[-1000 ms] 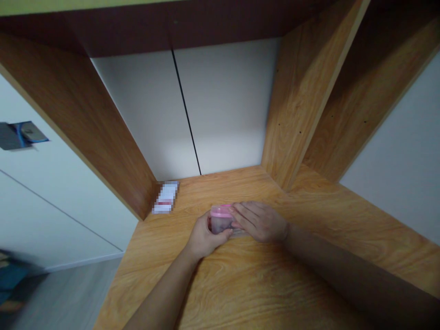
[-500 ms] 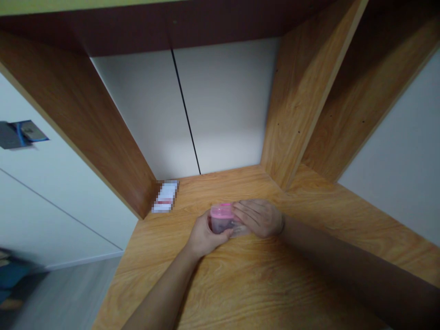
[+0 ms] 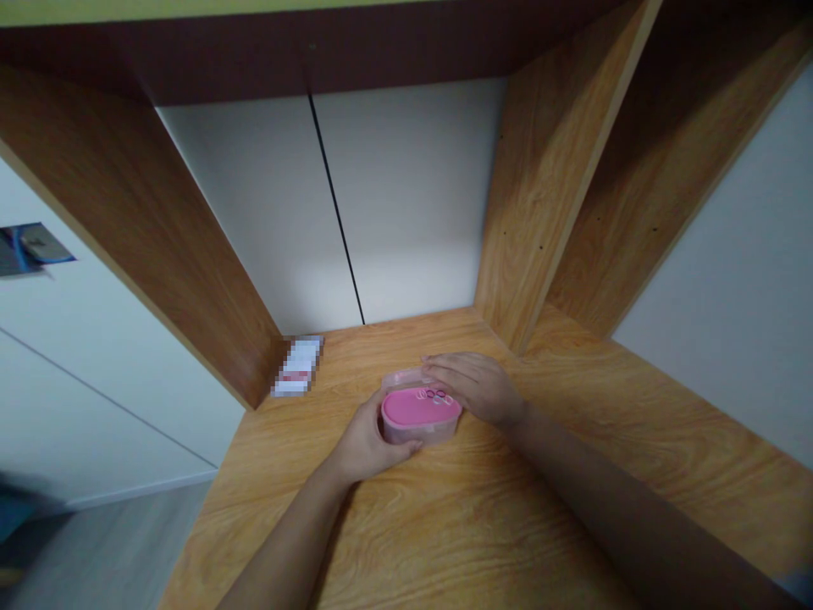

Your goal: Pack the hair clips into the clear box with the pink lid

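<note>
right hand (image 3: 476, 388) has shifted, baring the box (image 3: 424, 435)'s pink top (image 3: 412, 408). left hand (image 3: 362, 440) grasps the box on the table (image 3: 438, 525); right hand meets the clear piece (image 3: 400, 379) behind, its grip indeterminable.

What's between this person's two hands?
In the head view, a pink-topped container, with a translucent part behind it, lies between the left hand and right hand.

there are two grips (image 3: 370, 440) (image 3: 475, 386), one pink lid (image 3: 412, 410) and one pixelated item (image 3: 298, 366).
</note>
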Demonstrator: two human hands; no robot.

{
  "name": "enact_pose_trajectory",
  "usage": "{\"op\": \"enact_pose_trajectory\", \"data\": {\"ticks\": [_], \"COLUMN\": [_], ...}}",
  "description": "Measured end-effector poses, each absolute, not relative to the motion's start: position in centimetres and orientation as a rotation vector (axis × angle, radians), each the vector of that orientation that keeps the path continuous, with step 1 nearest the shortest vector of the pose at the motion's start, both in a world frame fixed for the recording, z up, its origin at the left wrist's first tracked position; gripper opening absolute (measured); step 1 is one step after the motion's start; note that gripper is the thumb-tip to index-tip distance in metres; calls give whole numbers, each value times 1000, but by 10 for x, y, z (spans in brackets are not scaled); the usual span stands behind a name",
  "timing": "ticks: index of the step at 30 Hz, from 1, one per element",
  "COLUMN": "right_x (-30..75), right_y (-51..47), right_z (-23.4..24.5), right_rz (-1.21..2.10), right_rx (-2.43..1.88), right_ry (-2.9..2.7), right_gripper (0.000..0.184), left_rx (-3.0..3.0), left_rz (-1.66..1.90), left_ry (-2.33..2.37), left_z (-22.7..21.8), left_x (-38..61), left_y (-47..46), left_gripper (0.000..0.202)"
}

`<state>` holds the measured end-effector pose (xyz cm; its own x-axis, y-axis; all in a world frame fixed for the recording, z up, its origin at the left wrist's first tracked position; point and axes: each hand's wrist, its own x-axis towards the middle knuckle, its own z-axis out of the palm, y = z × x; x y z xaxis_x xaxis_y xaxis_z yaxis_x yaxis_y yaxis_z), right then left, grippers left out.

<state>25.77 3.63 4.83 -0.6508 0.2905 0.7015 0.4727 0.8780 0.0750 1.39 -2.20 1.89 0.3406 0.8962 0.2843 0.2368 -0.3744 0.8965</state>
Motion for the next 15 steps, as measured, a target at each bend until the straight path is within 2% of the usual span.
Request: {"op": "enact_pose_trajectory", "data": {"ticks": [4,9,15], "right_x": [259,262,269], "right_y": [48,48,48], "right_z": [34,22,20], "right_rz": [2,403,409], "right_rx": [-727,-862,-982], "right_ry": [-2174,-2032,-2153], "right_gripper": [42,46,48], "left_rx": [1850,2024,2232], "left_rz": [970,938,884], "left_ry": [1084,1150,1282], "left_z": [19,23,26], "left_x": [12,10,5], "left_y": [-23,-21,-17], "left_gripper": [69,65,64]}}
